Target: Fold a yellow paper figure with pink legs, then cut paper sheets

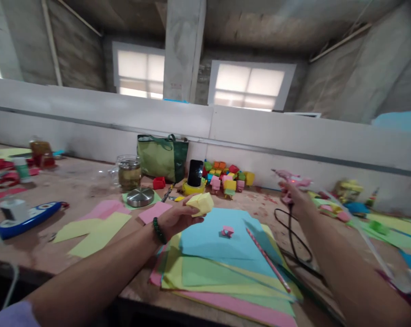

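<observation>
My left hand (178,219) holds a small yellow foam box (202,204) between thumb and fingers, above the left edge of a stack of coloured foam sheets (212,272). Out to the right, my right hand (293,196) grips a pink hot glue gun (295,180) by its handle. The gun's nozzle points left, and a black cord (290,227) hangs below it. On the blue top sheet (205,245) stands a tiny pink foam piece (227,231), with a red-and-white patterned pencil (268,260) lying to its right.
Behind the stack, a phone (195,172) leans upright beside a pile of small coloured foam pieces (229,177). A glass mug (128,173), metal lid (140,197) and green bag (162,156) stand at back left. A blue power strip (31,221) lies far left.
</observation>
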`<action>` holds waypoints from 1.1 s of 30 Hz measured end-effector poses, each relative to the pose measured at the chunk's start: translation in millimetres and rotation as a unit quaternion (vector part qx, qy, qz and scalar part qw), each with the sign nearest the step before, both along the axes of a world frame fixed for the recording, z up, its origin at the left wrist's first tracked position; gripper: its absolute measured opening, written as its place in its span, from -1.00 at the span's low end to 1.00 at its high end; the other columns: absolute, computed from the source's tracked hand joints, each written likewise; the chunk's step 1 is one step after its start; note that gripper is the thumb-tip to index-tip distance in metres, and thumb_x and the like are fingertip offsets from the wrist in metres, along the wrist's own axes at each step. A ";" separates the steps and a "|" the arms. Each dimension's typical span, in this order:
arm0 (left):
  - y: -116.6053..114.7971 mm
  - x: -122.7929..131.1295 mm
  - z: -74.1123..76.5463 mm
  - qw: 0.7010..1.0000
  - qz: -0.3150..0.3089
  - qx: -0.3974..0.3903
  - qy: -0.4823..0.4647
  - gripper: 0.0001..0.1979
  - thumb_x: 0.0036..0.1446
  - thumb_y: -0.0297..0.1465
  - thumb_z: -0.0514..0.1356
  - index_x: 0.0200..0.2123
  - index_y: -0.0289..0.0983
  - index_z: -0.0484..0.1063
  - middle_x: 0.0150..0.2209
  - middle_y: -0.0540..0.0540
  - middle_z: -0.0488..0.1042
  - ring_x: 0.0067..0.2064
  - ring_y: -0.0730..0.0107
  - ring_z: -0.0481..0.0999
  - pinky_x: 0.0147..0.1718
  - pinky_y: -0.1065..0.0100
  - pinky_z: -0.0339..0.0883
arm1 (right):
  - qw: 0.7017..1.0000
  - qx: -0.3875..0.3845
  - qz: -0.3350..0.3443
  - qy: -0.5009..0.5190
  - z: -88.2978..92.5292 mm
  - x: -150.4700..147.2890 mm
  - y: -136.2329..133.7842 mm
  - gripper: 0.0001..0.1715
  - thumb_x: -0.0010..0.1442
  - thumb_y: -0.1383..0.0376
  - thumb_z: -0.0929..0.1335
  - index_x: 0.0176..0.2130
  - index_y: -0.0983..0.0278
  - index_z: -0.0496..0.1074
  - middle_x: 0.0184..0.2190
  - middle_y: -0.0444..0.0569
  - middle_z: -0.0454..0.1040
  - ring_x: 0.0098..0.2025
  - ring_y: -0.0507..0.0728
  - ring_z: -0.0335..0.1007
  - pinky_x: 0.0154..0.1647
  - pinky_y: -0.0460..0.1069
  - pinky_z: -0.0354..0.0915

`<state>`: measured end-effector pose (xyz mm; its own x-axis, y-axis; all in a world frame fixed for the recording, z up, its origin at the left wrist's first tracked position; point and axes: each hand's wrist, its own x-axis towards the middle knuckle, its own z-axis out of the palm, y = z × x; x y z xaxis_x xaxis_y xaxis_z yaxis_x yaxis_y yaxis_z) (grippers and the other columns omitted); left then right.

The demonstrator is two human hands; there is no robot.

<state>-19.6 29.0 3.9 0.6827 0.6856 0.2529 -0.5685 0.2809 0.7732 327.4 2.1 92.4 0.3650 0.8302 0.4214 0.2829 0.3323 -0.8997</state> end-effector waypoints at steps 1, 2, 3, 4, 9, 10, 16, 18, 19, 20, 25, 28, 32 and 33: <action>-0.4 0.0 0.6 1.000 -0.010 0.002 -0.005 -0.46 -0.12 -0.59 0.30 0.00 -0.26 0.37 -0.23 -0.09 0.51 -0.28 0.41 0.50 -0.27 0.38 0.39 | 1.000 -0.005 -0.004 0.022 4.9 -1.1 -6.9 -0.71 0.08 0.12 0.44 -0.44 0.30 0.44 -0.57 -0.12 0.36 -0.62 -0.07 0.14 -0.66 -0.12 0.14; -0.9 0.3 1.1 1.000 -0.018 0.005 -0.009 -0.46 -0.12 -0.58 0.30 0.00 -0.26 0.36 -0.23 -0.09 0.51 -0.28 0.40 0.50 -0.26 0.37 0.39 | 0.999 -0.008 -0.004 0.040 8.3 -3.8 -14.7 -0.70 0.01 0.11 0.47 -0.48 0.28 0.43 -0.59 -0.13 0.36 -0.63 -0.07 0.11 -0.67 -0.11 0.10; -1.4 0.7 1.3 1.000 -0.027 0.007 -0.012 -0.48 -0.11 -0.57 0.30 0.00 -0.27 0.36 -0.23 -0.09 0.51 -0.27 0.39 0.51 -0.25 0.37 0.39 | 0.998 -0.011 0.000 0.064 9.9 -8.1 -23.2 -0.70 -0.05 0.11 0.50 -0.49 0.26 0.44 -0.57 -0.13 0.38 -0.63 -0.07 0.10 -0.67 -0.10 0.09; -2.1 1.2 1.4 0.999 -0.035 0.008 -0.014 -0.50 -0.10 -0.55 0.31 -0.02 -0.28 0.37 -0.23 -0.10 0.50 -0.27 0.39 0.51 -0.25 0.37 0.39 | 0.995 -0.017 0.015 0.098 9.7 -14.1 -31.8 -0.71 -0.11 0.12 0.52 -0.46 0.25 0.47 -0.53 -0.11 0.41 -0.61 -0.06 0.11 -0.66 -0.10 0.10; -7.1 2.4 2.2 0.999 -0.044 0.000 -0.016 -0.53 -0.12 -0.51 0.34 -0.07 -0.32 0.38 -0.24 -0.10 0.49 -0.29 0.41 0.51 -0.26 0.39 0.37 | 0.992 -0.051 0.094 0.073 -11.8 -56.0 -64.5 -0.54 -0.15 -0.01 0.51 -0.40 0.30 0.52 -0.57 -0.11 0.31 -0.57 -0.03 0.13 -0.63 -0.11 0.07; -8.1 2.1 2.6 0.999 -0.039 -0.002 -0.017 -0.53 -0.13 -0.51 0.35 -0.08 -0.33 0.38 -0.25 -0.10 0.49 -0.30 0.42 0.50 -0.26 0.40 0.37 | 0.990 -0.067 0.110 0.051 -17.8 -63.6 -68.3 -0.51 -0.13 -0.05 0.49 -0.39 0.31 0.52 -0.59 -0.12 0.29 -0.56 -0.03 0.13 -0.63 -0.12 0.05; -12.3 2.7 3.8 1.000 -0.020 0.006 0.008 -0.49 -0.16 -0.46 0.39 -0.07 -0.31 0.37 -0.21 -0.10 0.48 -0.32 0.45 0.50 -0.30 0.42 0.38 | 0.972 -0.176 0.133 -0.076 -39.4 -92.8 -89.9 -0.32 -0.11 -0.24 0.38 -0.36 0.31 0.49 -0.68 -0.21 0.12 -0.63 -0.05 -0.03 -0.63 -0.11 -0.07; -12.8 4.3 2.9 1.000 -0.014 0.010 0.022 -0.44 -0.16 -0.48 0.38 -0.03 -0.28 0.35 -0.18 -0.11 0.48 -0.32 0.44 0.50 -0.32 0.42 0.39 | 0.968 -0.180 0.145 -0.094 -39.6 -98.3 -96.8 -0.29 -0.11 -0.27 0.36 -0.37 0.32 0.49 -0.68 -0.22 0.09 -0.62 -0.05 -0.04 -0.62 -0.11 -0.08; -12.9 5.2 2.3 1.000 -0.011 0.011 0.028 -0.42 -0.16 -0.49 0.38 -0.01 -0.27 0.34 -0.18 -0.10 0.48 -0.31 0.44 0.51 -0.32 0.42 0.39 | 0.968 -0.175 0.151 -0.099 -39.2 -100.5 -99.5 -0.29 -0.10 -0.27 0.35 -0.38 0.32 0.48 -0.69 -0.23 0.07 -0.62 -0.05 -0.04 -0.61 -0.10 -0.09; -12.9 5.9 1.8 0.999 -0.008 0.012 0.030 -0.42 -0.15 -0.50 0.37 0.00 -0.27 0.33 -0.20 -0.09 0.48 -0.31 0.44 0.51 -0.32 0.43 0.40 | 0.968 -0.169 0.154 -0.102 -38.6 -102.4 -101.6 -0.31 -0.08 -0.26 0.34 -0.39 0.32 0.47 -0.69 -0.24 0.05 -0.63 -0.05 -0.06 -0.61 -0.10 -0.10; -13.0 7.7 0.6 0.999 -0.004 0.022 0.038 -0.52 -0.12 -0.52 0.36 -0.07 -0.29 0.37 -0.24 -0.07 0.48 -0.30 0.47 0.50 -0.31 0.44 0.41 | 0.968 -0.164 0.157 -0.108 -37.7 -107.9 -104.5 -0.39 -0.04 -0.20 0.34 -0.45 0.31 0.42 -0.69 -0.25 0.04 -0.64 -0.06 -0.08 -0.61 -0.10 -0.13; -13.7 8.2 0.2 0.999 0.001 0.020 0.046 -0.54 -0.13 -0.54 0.36 -0.09 -0.30 0.39 -0.23 -0.07 0.48 -0.29 0.46 0.49 -0.32 0.44 0.41 | 0.968 -0.176 0.146 -0.107 -37.8 -110.3 -103.9 -0.43 -0.07 -0.17 0.36 -0.51 0.29 0.38 -0.69 -0.23 0.07 -0.64 -0.06 -0.07 -0.62 -0.11 -0.13; -13.9 8.3 0.6 0.999 0.002 0.026 0.041 -0.52 -0.14 -0.54 0.36 -0.08 -0.30 0.39 -0.23 -0.07 0.48 -0.30 0.48 0.49 -0.33 0.45 0.41 | 0.970 -0.173 0.123 -0.120 -38.8 -110.7 -102.2 -0.46 -0.07 -0.14 0.36 -0.54 0.29 0.36 -0.69 -0.21 0.11 -0.63 -0.05 -0.04 -0.63 -0.11 -0.09; -13.8 8.3 0.9 0.999 0.002 0.026 0.041 -0.51 -0.14 -0.54 0.36 -0.07 -0.29 0.38 -0.23 -0.07 0.48 -0.31 0.48 0.49 -0.32 0.45 0.41 | 0.970 -0.172 0.122 -0.121 -39.4 -109.8 -101.6 -0.47 -0.06 -0.14 0.36 -0.54 0.28 0.37 -0.69 -0.21 0.12 -0.63 -0.05 -0.03 -0.63 -0.11 -0.07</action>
<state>-11.4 15.2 4.8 0.6997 0.6756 0.2324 -0.5045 0.2368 0.8303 217.6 -99.4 53.0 0.0652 0.9860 0.1534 0.4506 0.1081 -0.8861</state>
